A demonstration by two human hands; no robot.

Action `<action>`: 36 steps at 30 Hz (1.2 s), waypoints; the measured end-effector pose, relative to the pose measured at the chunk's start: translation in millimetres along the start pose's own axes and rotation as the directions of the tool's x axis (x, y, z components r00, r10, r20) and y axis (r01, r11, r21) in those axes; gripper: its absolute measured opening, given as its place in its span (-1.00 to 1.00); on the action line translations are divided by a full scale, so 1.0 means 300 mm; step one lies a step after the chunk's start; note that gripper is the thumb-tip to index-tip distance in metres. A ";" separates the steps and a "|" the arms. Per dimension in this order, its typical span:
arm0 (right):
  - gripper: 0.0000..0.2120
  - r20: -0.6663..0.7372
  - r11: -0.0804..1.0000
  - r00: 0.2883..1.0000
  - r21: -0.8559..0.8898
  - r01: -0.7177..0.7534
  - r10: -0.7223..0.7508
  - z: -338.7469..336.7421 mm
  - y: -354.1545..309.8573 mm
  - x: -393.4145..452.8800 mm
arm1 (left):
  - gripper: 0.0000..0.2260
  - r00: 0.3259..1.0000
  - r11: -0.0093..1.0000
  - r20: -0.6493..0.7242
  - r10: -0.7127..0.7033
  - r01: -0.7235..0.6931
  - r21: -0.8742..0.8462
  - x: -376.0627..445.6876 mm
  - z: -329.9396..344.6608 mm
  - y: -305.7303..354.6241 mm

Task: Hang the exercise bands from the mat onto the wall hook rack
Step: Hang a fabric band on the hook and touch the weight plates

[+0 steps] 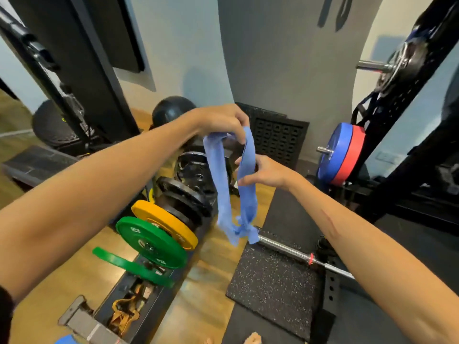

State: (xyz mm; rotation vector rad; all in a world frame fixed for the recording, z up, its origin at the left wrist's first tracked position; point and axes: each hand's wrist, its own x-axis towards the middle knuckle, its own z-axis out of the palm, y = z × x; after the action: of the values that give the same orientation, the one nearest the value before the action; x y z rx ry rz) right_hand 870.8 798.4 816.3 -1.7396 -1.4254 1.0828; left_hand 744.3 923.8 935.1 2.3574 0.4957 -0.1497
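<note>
Both forearms fill lower frame; left hand (221, 121) pinches blue band (224, 184) at top, right hand (263, 171) grips its right strand, mid-frame. Below: wood floor (74, 276), speckled mat (273, 281), barbell (298, 254). Plate rack (159, 234) left, wall (285, 58) ahead, clear gap between.

Dark bands (344, 12) on wall cut off by top edge; my left hand (221, 120) fingertips hidden behind blue band (223, 184).
</note>
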 end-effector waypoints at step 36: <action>-0.58 0.300 0.948 0.939 0.210 -0.238 0.169 -0.865 0.161 1.125 | -0.81 0.807 0.998 -0.588 0.058 -0.040 0.043 1.074 -1.084 -0.560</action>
State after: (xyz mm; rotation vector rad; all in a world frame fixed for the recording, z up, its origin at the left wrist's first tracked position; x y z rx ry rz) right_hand 1148.4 1124.7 826.6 -1.6301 -1.2239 1.5995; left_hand 964.8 1354.9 992.0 2.4167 0.7237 0.6314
